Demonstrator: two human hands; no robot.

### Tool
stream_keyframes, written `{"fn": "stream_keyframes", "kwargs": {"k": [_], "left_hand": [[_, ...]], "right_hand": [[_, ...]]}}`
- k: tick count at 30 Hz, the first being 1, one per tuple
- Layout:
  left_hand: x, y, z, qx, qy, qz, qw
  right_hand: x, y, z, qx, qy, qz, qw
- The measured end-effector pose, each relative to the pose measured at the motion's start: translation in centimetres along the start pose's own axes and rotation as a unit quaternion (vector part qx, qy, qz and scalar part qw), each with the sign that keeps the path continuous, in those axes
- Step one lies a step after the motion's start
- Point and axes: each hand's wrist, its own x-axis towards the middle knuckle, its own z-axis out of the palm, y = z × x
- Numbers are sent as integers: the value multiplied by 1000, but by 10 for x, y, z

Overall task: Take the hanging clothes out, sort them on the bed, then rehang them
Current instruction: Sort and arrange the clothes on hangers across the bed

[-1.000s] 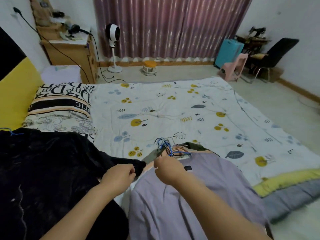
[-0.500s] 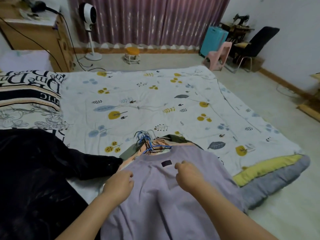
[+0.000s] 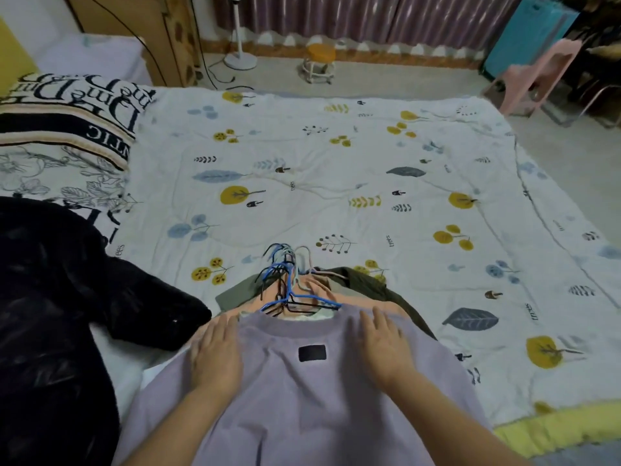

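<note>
A lilac T-shirt [image 3: 302, 398] with a small black patch lies on top of a stack of clothes at the near edge of the bed [image 3: 336, 163]. Under it peek an orange garment [image 3: 322, 284] and an olive-green one [image 3: 379, 287]. A bunch of wire hangers [image 3: 285, 280], blue, black and pale, sticks out above the collar. My left hand [image 3: 216, 353] lies flat on the shirt's left shoulder, fingers spread. My right hand [image 3: 383, 344] lies flat on the right shoulder. Neither hand holds anything.
A black fuzzy garment [image 3: 50, 314] sprawls at the near left of the bed. Patterned pillows [image 3: 67, 136] lie at the far left. Beyond the bed stand a fan base [image 3: 240, 58], a small orange stool [image 3: 319, 62], a pink chair [image 3: 537, 79] and a teal suitcase [image 3: 527, 31].
My hands left the hangers and the black sleeve, moved onto the lilac shirt and opened flat on its two shoulders. The view tilted down toward the bed.
</note>
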Motion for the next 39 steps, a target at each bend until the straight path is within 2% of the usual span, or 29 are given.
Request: {"fn": "stream_keyframes", "kwargs": {"k": [4, 7, 9, 12, 15, 19, 23, 29, 39], "left_hand": [[18, 6, 13, -1, 6, -48, 999], [24, 13, 15, 1, 7, -77, 997], [26, 15, 15, 5, 5, -97, 995], [21, 18, 12, -12, 26, -106, 994], [9, 19, 2, -58, 83, -99, 990], [-12, 21, -18, -103, 140, -82, 981], [-40, 19, -43, -176, 145, -89, 969], [-103, 10, -83, -273, 170, -24, 947], [-243, -17, -153, -340, 172, 77, 921]], "right_hand": [[35, 11, 12, -5, 34, -26, 999], [51, 15, 16, -28, 4, -28, 999], [55, 16, 14, -16, 12, -23, 1000], [53, 18, 11, 6, 79, -27, 997], [44, 20, 7, 22, 158, -54, 986], [19, 19, -13, 78, 184, -38, 979], [-11, 22, -24, 155, 242, -17, 958], [-83, 24, -52, 187, 285, -4, 940], [-249, 28, -85, 160, 465, -7, 871]]}}
